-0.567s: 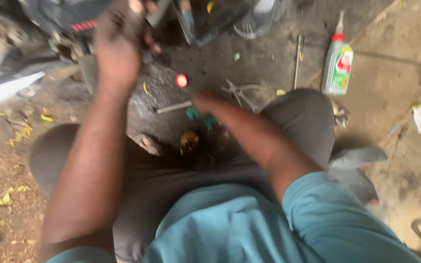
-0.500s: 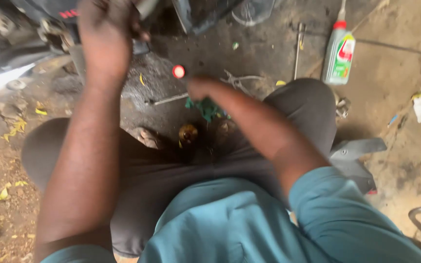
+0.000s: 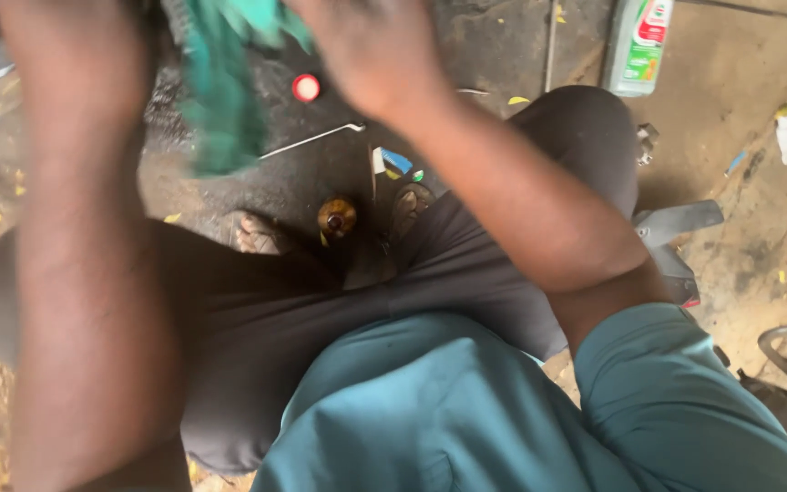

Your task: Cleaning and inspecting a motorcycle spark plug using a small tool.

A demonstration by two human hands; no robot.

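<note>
While both hands (image 3: 229,55) clutch a green rag (image 3: 225,100), it hangs lengthwise, tail pointing down.

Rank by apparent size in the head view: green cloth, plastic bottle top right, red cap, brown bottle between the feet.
1. green cloth, though closeness to the camera inflates it
2. plastic bottle, partly cropped
3. brown bottle
4. red cap

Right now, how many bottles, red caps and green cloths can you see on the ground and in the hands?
Bottles: 2, the green-and-white bottle and the brown bottle
Red cap: 1
Green cloth: 1, between the hands
Total: 4
</note>
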